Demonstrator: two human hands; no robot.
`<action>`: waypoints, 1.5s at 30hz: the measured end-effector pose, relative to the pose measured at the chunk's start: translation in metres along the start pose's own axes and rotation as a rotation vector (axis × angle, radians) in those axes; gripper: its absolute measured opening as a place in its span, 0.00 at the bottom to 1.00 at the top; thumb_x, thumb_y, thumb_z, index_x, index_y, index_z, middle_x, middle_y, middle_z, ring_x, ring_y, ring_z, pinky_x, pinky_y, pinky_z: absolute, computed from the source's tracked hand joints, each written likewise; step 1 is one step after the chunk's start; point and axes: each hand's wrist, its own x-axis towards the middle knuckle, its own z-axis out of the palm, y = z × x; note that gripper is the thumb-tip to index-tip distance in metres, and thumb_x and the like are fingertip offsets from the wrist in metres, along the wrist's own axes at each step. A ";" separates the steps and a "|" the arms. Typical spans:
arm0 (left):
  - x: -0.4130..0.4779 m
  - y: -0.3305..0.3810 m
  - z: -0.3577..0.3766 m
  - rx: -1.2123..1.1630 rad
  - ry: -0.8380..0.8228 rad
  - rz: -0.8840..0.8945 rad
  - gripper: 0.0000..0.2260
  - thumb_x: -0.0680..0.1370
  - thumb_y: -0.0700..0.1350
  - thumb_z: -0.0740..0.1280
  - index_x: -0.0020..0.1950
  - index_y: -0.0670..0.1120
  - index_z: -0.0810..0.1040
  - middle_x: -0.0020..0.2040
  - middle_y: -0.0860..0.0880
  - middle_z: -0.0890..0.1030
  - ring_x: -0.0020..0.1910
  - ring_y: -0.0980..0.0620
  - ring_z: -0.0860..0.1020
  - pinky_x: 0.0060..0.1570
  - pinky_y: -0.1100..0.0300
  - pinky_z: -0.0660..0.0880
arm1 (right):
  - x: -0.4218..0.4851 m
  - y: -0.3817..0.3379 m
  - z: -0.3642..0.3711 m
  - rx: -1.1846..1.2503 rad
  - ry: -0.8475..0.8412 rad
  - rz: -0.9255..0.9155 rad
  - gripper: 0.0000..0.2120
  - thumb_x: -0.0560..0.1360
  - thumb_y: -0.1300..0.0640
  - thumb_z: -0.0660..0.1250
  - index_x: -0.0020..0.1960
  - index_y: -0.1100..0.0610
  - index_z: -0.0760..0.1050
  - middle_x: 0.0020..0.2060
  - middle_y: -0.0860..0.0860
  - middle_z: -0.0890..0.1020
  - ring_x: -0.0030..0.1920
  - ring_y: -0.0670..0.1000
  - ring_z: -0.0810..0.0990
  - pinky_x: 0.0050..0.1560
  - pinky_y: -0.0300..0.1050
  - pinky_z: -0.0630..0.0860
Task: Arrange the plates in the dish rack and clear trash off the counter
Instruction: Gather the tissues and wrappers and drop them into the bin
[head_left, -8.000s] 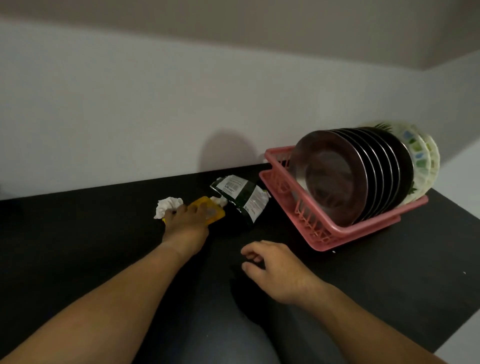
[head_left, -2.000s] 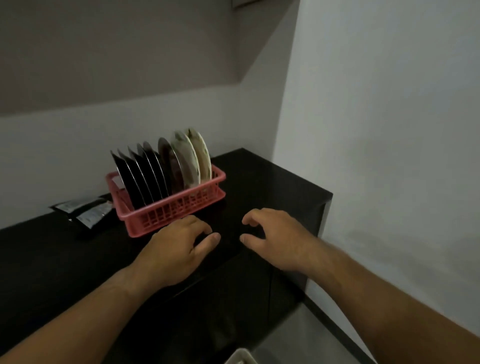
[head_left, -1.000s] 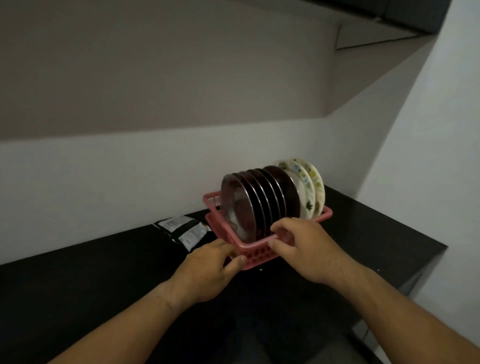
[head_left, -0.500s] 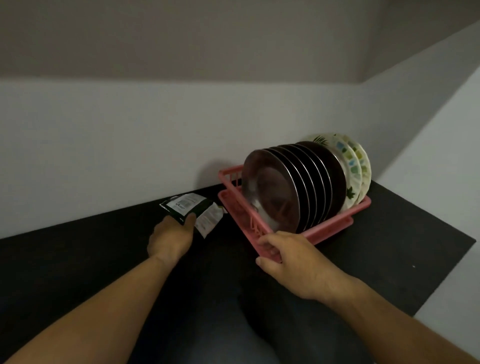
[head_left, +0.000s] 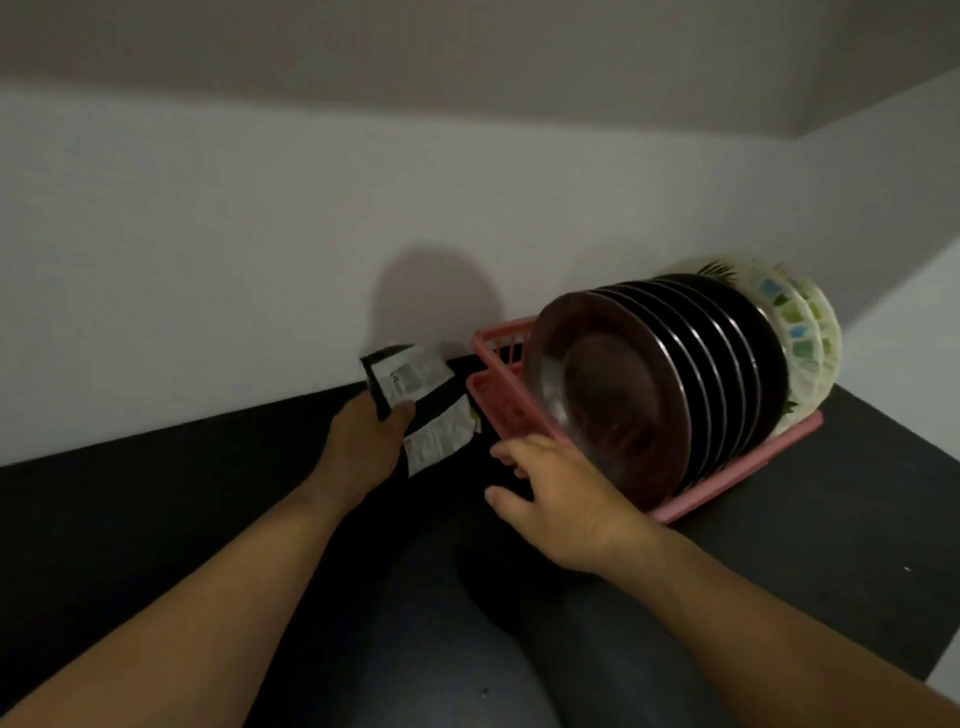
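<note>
Lifted off the counter (head_left: 156, 519) since the last frame, a dark packet (head_left: 408, 376) now sits in the left hand (head_left: 363, 436).
Thumb and fingers pinch the packet's lower edge, holding it tilted near the wall; a second packet (head_left: 441, 441) shows just below, beside the pink dish rack (head_left: 737, 467). The right hand (head_left: 561, 499) has loosened from the rack's near corner, fingers spread and holding nothing; I cannot tell whether it touches. Plates (head_left: 613, 395) stand on edge in the rack.
</note>
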 end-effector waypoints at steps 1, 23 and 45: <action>-0.004 0.007 -0.007 0.045 -0.045 0.050 0.14 0.82 0.48 0.62 0.68 0.51 0.74 0.59 0.54 0.78 0.53 0.58 0.78 0.46 0.71 0.71 | 0.008 -0.005 0.005 0.012 0.019 -0.012 0.25 0.78 0.46 0.66 0.73 0.50 0.69 0.68 0.46 0.73 0.67 0.47 0.72 0.68 0.42 0.69; -0.116 -0.001 0.018 0.035 -0.396 0.102 0.38 0.65 0.45 0.79 0.69 0.54 0.64 0.56 0.54 0.81 0.56 0.58 0.80 0.55 0.56 0.79 | 0.008 -0.063 0.035 0.876 0.107 0.195 0.15 0.73 0.71 0.57 0.39 0.56 0.77 0.39 0.53 0.83 0.43 0.50 0.81 0.48 0.45 0.78; -0.052 -0.013 -0.070 0.526 -0.157 -0.180 0.28 0.67 0.76 0.55 0.48 0.54 0.74 0.41 0.51 0.81 0.38 0.53 0.80 0.40 0.56 0.79 | 0.154 0.000 0.087 -0.009 -0.075 -0.015 0.20 0.80 0.49 0.62 0.70 0.55 0.70 0.69 0.55 0.68 0.64 0.60 0.73 0.61 0.52 0.73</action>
